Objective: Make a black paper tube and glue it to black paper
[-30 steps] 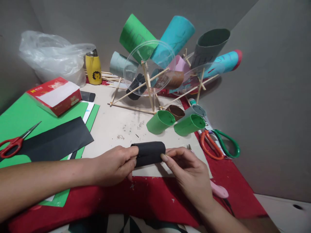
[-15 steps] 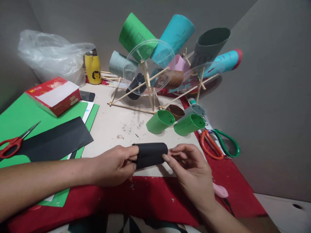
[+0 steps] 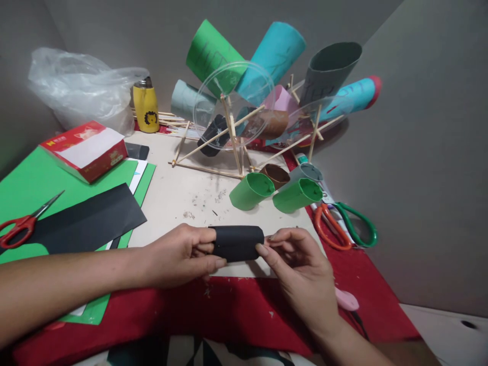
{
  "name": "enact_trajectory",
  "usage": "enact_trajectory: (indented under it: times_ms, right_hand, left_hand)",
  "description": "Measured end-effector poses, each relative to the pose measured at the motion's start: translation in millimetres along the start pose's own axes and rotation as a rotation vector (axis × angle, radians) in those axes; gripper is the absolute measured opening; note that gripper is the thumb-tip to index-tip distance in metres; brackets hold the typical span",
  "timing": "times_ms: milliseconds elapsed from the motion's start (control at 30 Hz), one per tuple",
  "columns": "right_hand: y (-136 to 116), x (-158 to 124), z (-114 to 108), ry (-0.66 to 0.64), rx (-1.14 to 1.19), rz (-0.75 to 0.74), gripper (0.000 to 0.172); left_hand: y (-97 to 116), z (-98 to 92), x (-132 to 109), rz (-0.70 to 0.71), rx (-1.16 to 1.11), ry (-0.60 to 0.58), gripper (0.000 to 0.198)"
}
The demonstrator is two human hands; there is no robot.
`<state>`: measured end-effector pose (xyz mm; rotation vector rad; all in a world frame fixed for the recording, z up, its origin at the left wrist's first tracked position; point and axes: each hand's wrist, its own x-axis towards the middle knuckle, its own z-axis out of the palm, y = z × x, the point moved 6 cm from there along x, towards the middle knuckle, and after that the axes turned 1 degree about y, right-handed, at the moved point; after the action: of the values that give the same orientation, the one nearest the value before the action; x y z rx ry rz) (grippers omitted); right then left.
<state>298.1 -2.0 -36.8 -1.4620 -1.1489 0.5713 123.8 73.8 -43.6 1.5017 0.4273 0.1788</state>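
A small black paper tube [image 3: 238, 244] lies sideways between my two hands, above the front of the white board. My left hand [image 3: 186, 254] grips its left end, with the thumb along the lower edge and some fingers hidden at or inside the opening. At the other end, my right hand [image 3: 301, 274] pinches the rim between thumb and fingers. Just beyond stand two green paper cups, one on the left [image 3: 249, 192] and one on the right [image 3: 297, 196], along with a brown cup [image 3: 275, 175] and a grey cup [image 3: 307, 174].
A stick-framed wheel [image 3: 234, 107] carrying coloured paper tubes stands behind. Red-handled scissors [image 3: 19, 229] rest on black paper [image 3: 91, 218] at left, near a red box [image 3: 86, 150]. Larger scissors [image 3: 354, 223] and a pink tool [image 3: 346, 299] lie right. A yellow bottle [image 3: 146, 108] stands at the back.
My left thumb has slid right along the tube's lower edge. The tube has turned slightly, and the crease seen on its front is now less visible. My right hand has barely moved.
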Motion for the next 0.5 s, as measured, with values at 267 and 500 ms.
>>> enact_trajectory:
  times_ms: [267,500]
  right_hand:
    - [-0.6,-0.4,1.3,-0.016,0.019,0.01,0.014]
    - [-1.1,0.5,1.8,-0.029,0.031,0.01,0.015]
  left_hand:
    - [-2.4,-5.4,-0.7,-0.01,0.113,0.036,0.021]
    - [-5.9,-7.5,-0.8,-0.074,0.127,0.082,0.024]
